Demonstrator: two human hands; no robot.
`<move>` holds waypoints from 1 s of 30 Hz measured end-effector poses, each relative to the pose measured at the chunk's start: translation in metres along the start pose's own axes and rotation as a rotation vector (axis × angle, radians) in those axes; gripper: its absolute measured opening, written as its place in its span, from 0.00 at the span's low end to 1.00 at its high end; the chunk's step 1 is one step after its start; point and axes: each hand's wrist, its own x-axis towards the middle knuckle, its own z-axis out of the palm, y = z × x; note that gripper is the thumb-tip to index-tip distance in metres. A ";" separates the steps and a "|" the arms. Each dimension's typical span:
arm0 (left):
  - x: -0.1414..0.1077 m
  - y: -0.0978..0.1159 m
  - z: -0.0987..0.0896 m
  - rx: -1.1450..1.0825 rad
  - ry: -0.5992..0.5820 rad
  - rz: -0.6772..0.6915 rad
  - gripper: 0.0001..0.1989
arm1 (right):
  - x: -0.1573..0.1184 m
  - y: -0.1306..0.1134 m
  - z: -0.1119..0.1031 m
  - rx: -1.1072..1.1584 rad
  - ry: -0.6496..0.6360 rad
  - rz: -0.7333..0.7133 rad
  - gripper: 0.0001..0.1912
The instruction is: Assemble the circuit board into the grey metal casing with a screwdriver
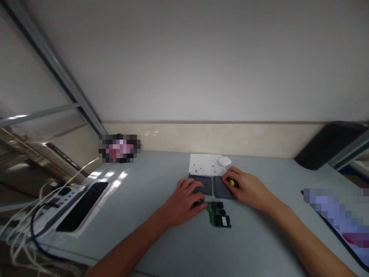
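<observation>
My right hand (242, 186) is closed around a black screwdriver with a yellow end (232, 182), over the right dark grey casing part (219, 187). Fingers spread, my left hand (186, 202) rests over the lower left of the other dark grey casing part (206, 184) and the left end of a green circuit board (212, 213). Whether it grips anything there is hidden. Black components sit on the board's right side. Behind the casing parts lies a white sheet (204, 163) with several tiny dark screws, and a small white case (224, 161) at its right edge.
At the left are a phone (83, 206), a power strip (62, 206) and tangled cables (21, 234). A blurred object (119, 149) stands at the back left, a black object (325, 146) at the back right. A blurred flat item (340, 223) lies at the right edge.
</observation>
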 end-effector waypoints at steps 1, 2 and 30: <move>0.001 0.000 0.000 -0.003 0.008 -0.018 0.09 | 0.000 0.000 0.001 -0.009 0.005 0.001 0.12; 0.001 0.001 0.000 -0.003 0.017 -0.039 0.09 | 0.000 0.000 0.002 -0.020 0.010 0.000 0.12; -0.003 0.000 -0.004 0.004 0.275 -0.084 0.09 | -0.003 -0.036 0.008 -0.100 0.179 -0.141 0.14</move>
